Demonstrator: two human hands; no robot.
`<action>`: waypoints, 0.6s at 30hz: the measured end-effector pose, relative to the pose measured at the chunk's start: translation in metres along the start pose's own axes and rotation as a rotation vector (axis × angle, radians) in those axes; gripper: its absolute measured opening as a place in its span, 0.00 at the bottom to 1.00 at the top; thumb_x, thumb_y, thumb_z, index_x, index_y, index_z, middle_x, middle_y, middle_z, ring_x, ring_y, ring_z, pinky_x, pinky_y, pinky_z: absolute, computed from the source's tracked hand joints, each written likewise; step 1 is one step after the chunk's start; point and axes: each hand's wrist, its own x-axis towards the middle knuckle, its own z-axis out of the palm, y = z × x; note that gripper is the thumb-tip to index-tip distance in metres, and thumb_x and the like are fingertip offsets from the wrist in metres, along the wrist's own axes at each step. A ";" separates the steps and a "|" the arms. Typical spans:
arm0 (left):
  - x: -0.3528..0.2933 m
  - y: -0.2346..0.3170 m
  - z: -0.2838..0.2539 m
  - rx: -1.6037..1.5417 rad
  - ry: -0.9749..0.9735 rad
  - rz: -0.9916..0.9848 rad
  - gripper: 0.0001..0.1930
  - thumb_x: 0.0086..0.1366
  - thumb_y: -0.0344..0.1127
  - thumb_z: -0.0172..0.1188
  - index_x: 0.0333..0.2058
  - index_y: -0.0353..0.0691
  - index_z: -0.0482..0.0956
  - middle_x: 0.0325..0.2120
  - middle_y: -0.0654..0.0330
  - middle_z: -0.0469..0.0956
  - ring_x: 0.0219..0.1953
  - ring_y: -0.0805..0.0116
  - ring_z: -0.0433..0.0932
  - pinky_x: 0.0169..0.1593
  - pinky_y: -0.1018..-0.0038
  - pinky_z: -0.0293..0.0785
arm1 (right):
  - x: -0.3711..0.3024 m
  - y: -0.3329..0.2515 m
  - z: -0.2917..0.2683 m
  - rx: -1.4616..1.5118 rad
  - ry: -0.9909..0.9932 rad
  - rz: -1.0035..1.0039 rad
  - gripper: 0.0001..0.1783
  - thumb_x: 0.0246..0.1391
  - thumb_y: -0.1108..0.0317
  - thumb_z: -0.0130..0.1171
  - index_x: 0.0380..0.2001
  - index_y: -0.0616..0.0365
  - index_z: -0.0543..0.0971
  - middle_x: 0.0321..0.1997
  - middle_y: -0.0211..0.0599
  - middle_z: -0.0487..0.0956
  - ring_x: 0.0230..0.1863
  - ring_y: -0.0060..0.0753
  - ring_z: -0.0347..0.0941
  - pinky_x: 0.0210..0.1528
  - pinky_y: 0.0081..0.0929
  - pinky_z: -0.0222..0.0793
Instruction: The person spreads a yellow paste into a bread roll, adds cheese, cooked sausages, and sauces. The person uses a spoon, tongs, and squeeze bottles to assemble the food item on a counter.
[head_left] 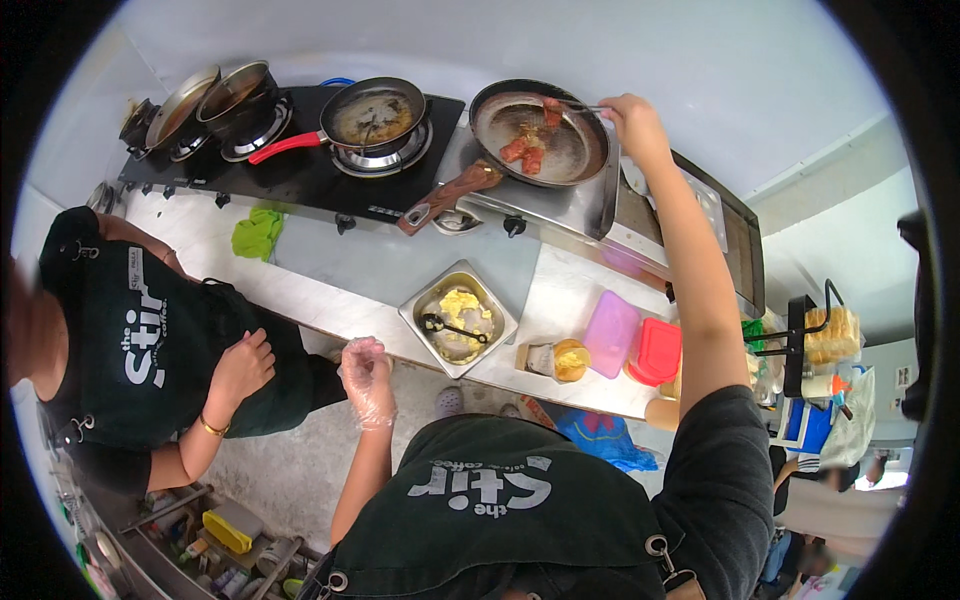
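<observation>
My right hand point(637, 128) reaches over the far pan and is closed on a thin metal utensil point(585, 107); its exact kind is too small to tell. The utensil's tip touches a reddish strip of meat point(552, 112) at the pan's far side. More meat pieces point(524, 150) lie in the middle of this dark frying pan point(597, 165), which has a brown wood-look handle. My left hand point(367, 372), in a clear plastic glove, is held by the counter's front edge with its fingers curled in and nothing visible in them. A steel tray point(408, 312) of scrambled egg and a black spoon point(450, 326) sits nearby.
A red-handled pan point(376, 112) with oil stands on the black stove point(300, 175), left of several pots. A bun point(571, 360) in a cardboard holder, a purple-lidded box point(612, 335) and a red-lidded box point(656, 352) line the counter. A co-worker point(230, 370) stands close at left.
</observation>
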 end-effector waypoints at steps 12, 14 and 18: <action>0.005 -0.003 0.015 0.060 -0.033 0.070 0.07 0.66 0.26 0.62 0.41 0.39 0.74 0.39 0.65 0.74 0.40 0.78 0.71 0.47 0.78 0.69 | -0.031 0.022 -0.033 0.281 -0.606 0.794 0.20 0.52 0.53 0.69 0.20 0.60 0.84 0.14 0.35 0.74 0.19 0.29 0.70 0.25 0.32 0.64; 0.006 -0.005 0.014 0.020 -0.035 0.047 0.08 0.66 0.26 0.62 0.42 0.39 0.74 0.39 0.65 0.74 0.40 0.78 0.71 0.47 0.78 0.69 | -0.022 0.019 -0.028 0.318 -0.685 0.877 0.22 0.54 0.52 0.67 0.18 0.60 0.81 0.12 0.30 0.67 0.15 0.27 0.60 0.20 0.32 0.55; 0.005 -0.001 0.017 0.025 -0.046 0.044 0.08 0.66 0.24 0.61 0.42 0.39 0.74 0.40 0.65 0.74 0.40 0.78 0.71 0.47 0.78 0.69 | 0.000 0.026 -0.014 0.076 -0.759 0.766 0.20 0.54 0.52 0.67 0.20 0.59 0.83 0.16 0.38 0.77 0.18 0.33 0.71 0.25 0.35 0.66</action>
